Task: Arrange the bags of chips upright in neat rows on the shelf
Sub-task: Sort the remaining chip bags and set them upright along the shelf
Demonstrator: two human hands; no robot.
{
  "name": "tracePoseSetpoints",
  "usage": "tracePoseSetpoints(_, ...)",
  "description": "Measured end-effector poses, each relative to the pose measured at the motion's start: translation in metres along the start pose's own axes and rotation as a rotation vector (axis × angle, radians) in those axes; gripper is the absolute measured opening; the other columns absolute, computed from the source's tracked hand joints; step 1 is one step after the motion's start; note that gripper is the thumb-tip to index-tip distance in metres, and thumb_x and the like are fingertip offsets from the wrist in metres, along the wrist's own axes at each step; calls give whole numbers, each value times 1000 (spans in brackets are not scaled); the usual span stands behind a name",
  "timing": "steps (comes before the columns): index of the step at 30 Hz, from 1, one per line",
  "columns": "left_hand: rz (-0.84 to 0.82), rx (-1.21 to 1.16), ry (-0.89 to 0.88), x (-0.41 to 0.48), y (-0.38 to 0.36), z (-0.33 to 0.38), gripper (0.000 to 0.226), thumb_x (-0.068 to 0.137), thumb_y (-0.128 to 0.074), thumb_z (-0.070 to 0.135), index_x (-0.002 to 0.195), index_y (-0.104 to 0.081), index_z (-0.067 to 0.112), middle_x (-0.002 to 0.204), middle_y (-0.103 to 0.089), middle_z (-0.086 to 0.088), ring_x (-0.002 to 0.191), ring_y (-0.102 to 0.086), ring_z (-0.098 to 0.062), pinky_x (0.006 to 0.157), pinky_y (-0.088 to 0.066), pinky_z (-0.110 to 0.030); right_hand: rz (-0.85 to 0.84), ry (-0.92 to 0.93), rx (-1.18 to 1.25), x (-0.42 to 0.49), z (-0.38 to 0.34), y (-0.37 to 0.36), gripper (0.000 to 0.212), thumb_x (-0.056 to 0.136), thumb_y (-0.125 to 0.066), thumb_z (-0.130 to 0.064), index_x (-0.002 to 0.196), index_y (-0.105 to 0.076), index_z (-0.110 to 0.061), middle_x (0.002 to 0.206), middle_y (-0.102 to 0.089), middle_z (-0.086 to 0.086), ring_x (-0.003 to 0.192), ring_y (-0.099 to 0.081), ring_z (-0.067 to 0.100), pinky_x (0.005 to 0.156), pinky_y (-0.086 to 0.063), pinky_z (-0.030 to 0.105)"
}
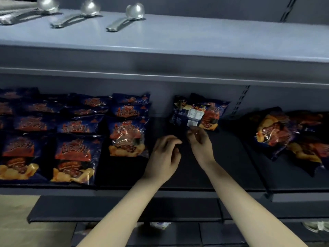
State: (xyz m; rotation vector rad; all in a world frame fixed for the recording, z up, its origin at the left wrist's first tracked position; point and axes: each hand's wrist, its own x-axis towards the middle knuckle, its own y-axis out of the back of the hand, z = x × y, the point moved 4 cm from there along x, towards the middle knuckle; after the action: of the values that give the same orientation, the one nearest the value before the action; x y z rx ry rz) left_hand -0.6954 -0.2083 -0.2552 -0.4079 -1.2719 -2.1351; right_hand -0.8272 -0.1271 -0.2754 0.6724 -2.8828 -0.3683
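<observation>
Chip bags [73, 154] in rows, shelf [222, 166] left end; loose bag [197, 113] back centre. Right hand [200, 141] at its lower edge, grip indiscernible; left hand [165, 152] loosely curled, empty.

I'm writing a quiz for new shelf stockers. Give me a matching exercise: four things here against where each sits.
1 ladles
2 rows of bags
3 bag with back label
4 pile of bags

A far right of the chip shelf
B upper shelf
C left of the chip shelf
D just beyond the right hand

Pairs: 1-B, 2-C, 3-D, 4-A
</observation>
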Motion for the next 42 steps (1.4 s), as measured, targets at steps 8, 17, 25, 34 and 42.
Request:
tracePoseSetpoints(8, -206, -34, 203, -8, -58, 35, 38, 89, -52, 14, 126, -50, 19, 138, -40, 0, 128, -35, -16, 102, -27, -19, -14, -111, -127, 57, 4, 37, 65, 76, -71, -40, 131, -43, -21, 126, -52, 4, 115, -50, 19, 96, -44, 34)
tracePoseSetpoints(17, -101, -8, 415, -24, -46, 34, 34, 90, -49, 11, 124, -51, 19, 135, -40, 2, 124, -34, -14, 98, -26, -15, -96, -150, -131, 78, -3, 21, 43, 87, -65, -34, 122, -55, -10, 121, -61, 9, 121, -48, 26, 70, -20, 18)
tracePoseSetpoints(25, 11, -33, 464, -27, -44, 49, 41, 86, -54, 7, 125, -49, 20, 131, -43, 1, 122, -38, -19, 102, -32, -26, -200, -103, 38, 53, 0, 47, 37, 87, -62, -35, 115, -51, -15, 116, -59, 6, 112, -54, 23, 86, -41, 28)
tracePoseSetpoints(34, 31, 505, 179, -6, -48, 82, 99, 64, -80, 25, 144, -22, 23, 146, -35, -9, 135, -28, -35, 111, -17, -49, -373, -29, 128, 10, -14, 75, 16, 86, -66, -29, 100, -59, -31, 97, -64, -7, 93, -63, 12, 80, -51, 26)
tracePoseSetpoints(42, 234, -254, 536, -8, -17, 85, 53, 74, -73, 27, 117, -42, 31, 103, -62, 11, 91, -61, -8, 69, -50, -19, -407, -153, 258, -11, -12, 106, 42, 100, -35, -38, 92, -67, -14, 65, -67, 7, 54, -64, 17, 51, -50, 23)
